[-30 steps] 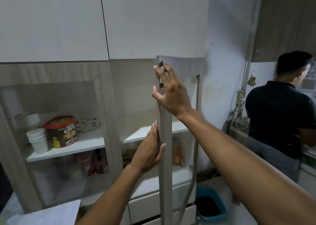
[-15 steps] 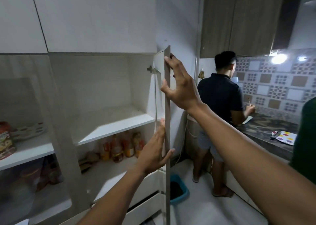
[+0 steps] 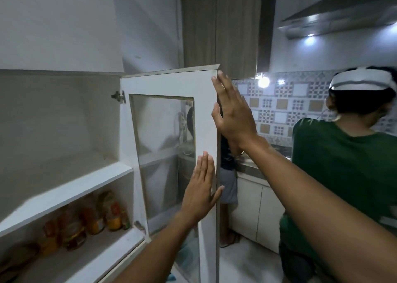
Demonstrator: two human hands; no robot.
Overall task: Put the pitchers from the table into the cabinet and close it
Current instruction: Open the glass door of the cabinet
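The white cabinet [image 3: 64, 188] stands to my left with its glass-paned door [image 3: 206, 102] swung wide, the inner face turned to me. My right hand [image 3: 233, 115] wraps the door's free edge near the top, fingers behind it. My left hand [image 3: 203, 191] lies flat against the same edge lower down, fingers straight, thumb hooked round the edge. The upper shelf [image 3: 71, 194] inside is bare. No pitchers or table are in view.
Several bottles [image 3: 92, 218] stand on the lower shelf. A person in a green shirt [image 3: 343, 171] stands close on my right at the counter [image 3: 251, 166]. Another person is partly hidden behind the door. White base cupboards [image 3: 257, 209] lie below the counter.
The door has swung further open to the right, and my view has turned right with it. Both hands stayed on the door's edge. The person in green has come into view.
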